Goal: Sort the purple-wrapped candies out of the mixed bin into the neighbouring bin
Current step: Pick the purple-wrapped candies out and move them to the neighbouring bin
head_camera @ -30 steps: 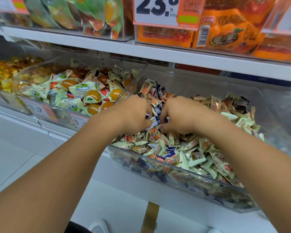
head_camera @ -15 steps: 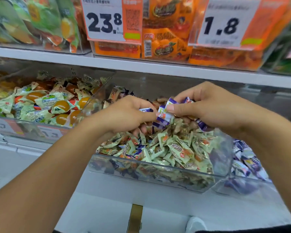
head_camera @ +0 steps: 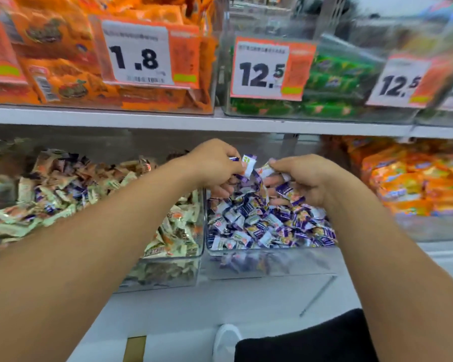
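A white shelf board (head_camera: 168, 122) is running across the view, and orange snack packs (head_camera: 63, 61) are sitting above its left part behind a price tag reading 1.8 (head_camera: 137, 57). Green packs (head_camera: 335, 82) are lying above its right part, and orange bags (head_camera: 413, 178) are piling below its right end.

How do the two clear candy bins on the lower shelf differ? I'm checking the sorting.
The left bin holds mostly pale green wrappers with a few purple ones mixed in; the right bin holds nearly all purple-and-white wrappers. Both hands hover over the right bin, not the left bin. Both bins are clear plastic.
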### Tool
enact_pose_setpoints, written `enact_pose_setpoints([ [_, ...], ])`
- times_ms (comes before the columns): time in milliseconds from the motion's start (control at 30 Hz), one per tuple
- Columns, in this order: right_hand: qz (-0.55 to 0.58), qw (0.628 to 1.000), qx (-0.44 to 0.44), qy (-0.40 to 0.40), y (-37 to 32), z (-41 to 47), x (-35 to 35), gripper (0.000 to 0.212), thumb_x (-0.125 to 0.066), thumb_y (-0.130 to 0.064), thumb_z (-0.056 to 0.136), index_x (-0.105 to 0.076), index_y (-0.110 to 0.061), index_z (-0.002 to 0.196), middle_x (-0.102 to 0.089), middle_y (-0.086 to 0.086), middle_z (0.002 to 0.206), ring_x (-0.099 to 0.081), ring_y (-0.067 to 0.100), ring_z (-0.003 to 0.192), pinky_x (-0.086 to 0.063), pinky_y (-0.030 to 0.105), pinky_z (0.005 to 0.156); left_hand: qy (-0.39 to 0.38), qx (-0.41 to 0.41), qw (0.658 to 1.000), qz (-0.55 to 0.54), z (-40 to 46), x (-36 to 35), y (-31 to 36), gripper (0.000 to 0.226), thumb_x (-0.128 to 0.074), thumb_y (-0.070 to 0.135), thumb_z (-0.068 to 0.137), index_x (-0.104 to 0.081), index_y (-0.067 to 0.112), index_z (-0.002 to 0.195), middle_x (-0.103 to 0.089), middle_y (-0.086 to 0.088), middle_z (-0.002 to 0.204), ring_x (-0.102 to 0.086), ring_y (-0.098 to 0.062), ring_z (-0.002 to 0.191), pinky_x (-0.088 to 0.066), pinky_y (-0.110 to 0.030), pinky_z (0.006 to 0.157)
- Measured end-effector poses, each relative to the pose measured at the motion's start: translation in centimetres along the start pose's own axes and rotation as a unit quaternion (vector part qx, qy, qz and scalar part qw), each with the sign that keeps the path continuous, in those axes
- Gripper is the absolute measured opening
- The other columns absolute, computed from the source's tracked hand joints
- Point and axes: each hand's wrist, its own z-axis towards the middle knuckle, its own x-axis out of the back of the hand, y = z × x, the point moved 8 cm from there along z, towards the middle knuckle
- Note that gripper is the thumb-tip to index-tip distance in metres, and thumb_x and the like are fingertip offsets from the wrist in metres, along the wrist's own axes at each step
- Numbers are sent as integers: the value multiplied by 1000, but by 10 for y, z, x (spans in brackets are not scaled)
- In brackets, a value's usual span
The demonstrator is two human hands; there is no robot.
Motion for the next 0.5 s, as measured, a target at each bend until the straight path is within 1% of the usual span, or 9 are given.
enact_pose_setpoints([
  [100,-24,1000,-5,-9,1,1,8,18,-58,-32,101,-60,-16,107,-78,6,84,-75,24,81,-59,48,78,-9,33,999,-20,14,-8,0,17,-53,23,103,-54,11,115,-67,-11,78,-61,-15,55,-53,-25,52],
  [133,-31,999,-7,-10,1,2,10,18,-59,-33,100,-61,-17,107,-78,6,88,-76,24,85,-58,52,84,-16,43,999,-17,18,-11,-1,14,-51,25,104,-53,13,112,-68,-12,80,-60,-19,62,-52,-27,58],
  [200,-50,999,-8,-10,3,2,12,17,-59,-32,100,-63,-17,106,-78,6,93,-75,23,87,-58,51,86,-22,47,999,2,23,-15,-3,16,-51,27,104,-55,14,111,-71,-12,87,-61,-23,76,-51,-33,72],
  [267,-63,998,-9,0,3,1,11,18,-59,-31,100,-65,-15,105,-76,8,97,-75,22,87,-59,46,83,-12,14,998,63,24,-14,2,24,-55,31,102,-60,15,119,-72,-7,98,-64,-18,79,-52,-32,77],
  [333,-64,998,4,14,-1,2,10,22,-59,-31,101,-67,-12,108,-74,11,104,-73,23,91,-59,43,81,-8,-30,989,147,19,-11,11,37,-58,36,99,-60,17,131,-66,-3,120,-64,-18,100,-49,-31,91],
  [367,-76,997,16,22,-4,2,9,27,-58,-33,100,-68,-11,110,-72,11,108,-71,24,96,-58,45,85,2,-50,983,175,13,-6,16,40,-58,37,99,-60,18,133,-64,-2,126,-61,-19,111,-47,-31,98],
  [400,-103,994,29,29,-7,2,7,33,-58,-37,100,-68,-8,114,-69,9,112,-68,25,101,-54,48,91,19,-72,979,188,3,0,21,37,-59,38,98,-62,20,130,-64,1,125,-61,-18,113,-46,-31,100],
  [467,-213,974,73,28,-15,-4,-2,42,-57,-41,100,-64,-8,124,-63,5,119,-59,25,111,-46,44,99,77,-121,971,191,-23,19,24,23,-62,36,96,-70,25,115,-70,8,109,-64,-11,101,-51,-30,90],
  [500,-294,949,113,24,-21,-11,-11,41,-58,-41,99,-65,-11,126,-64,4,121,-58,24,110,-44,38,97,109,-133,967,189,-39,32,18,16,-63,36,95,-71,27,106,-70,10,100,-64,-6,91,-52,-27,81],
])
